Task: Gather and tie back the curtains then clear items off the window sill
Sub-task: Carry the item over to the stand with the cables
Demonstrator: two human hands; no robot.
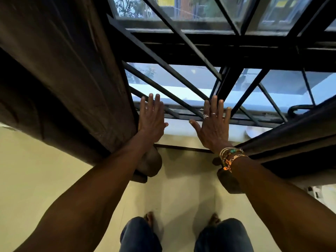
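Two dark brown curtains hang at a barred window. The left curtain [69, 84] is bunched to the left of the glass, the right curtain [294, 142] to the right. My left hand [151, 117] is held up flat with straight fingers, its outer edge against the left curtain's inner edge. My right hand [213, 124], with rings and wrist bands, is also flat and open, in front of the bars with nothing in it. The pale window sill [181, 127] shows between my hands. A white object [254, 132] lies on the sill at the right, partly hidden by the curtain.
Black metal bars [181, 82] cross the window panes. Below the sill is a cream wall [36, 170]. My legs and feet [185, 233] stand on the pale floor close to the wall. A dark curved handle [300, 108] shows at the right of the window frame.
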